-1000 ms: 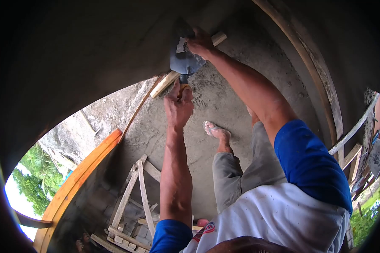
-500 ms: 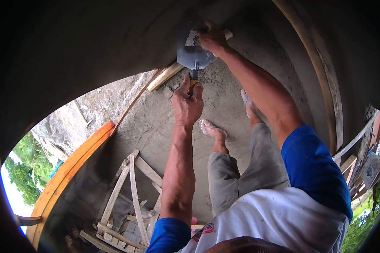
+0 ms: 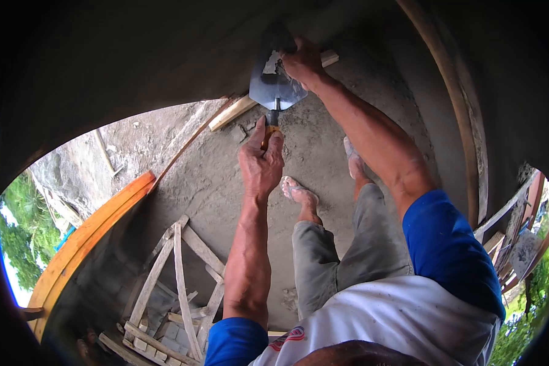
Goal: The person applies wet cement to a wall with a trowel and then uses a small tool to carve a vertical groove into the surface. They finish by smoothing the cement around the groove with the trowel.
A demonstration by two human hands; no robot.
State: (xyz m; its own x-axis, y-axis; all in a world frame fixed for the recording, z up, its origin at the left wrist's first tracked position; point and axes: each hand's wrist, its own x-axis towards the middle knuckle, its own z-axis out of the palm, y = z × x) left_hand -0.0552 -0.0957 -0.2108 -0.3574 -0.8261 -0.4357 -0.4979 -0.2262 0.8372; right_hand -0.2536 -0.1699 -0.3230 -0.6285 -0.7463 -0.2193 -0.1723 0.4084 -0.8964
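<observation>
My left hand [image 3: 261, 161] is wrapped round the orange-brown handle of a trowel [image 3: 276, 93]. The trowel's broad metal blade points up toward a dark grey plastered wall [image 3: 183, 55], and a pale patch of mortar [image 3: 272, 63] shows on the blade. My right hand [image 3: 304, 63] is at the right edge of the blade with its fingers curled. What those fingers grip is hidden in shadow. Behind the blade and right hand lies a wooden strip [image 3: 235, 112], its far end showing past the right hand.
Rough grey ground [image 3: 219, 165] surrounds my sandalled feet [image 3: 300, 191]. A wooden frame [image 3: 180, 274] stands at lower left, near an orange wooden beam [image 3: 85, 238]. A curved timber edge [image 3: 463, 110] runs down the right side. More boards [image 3: 521, 253] lie at far right.
The trowel and my left hand have shifted slightly left and down in view. My right hand stays by the blade, a little further left. The whole view has also shifted slightly.
</observation>
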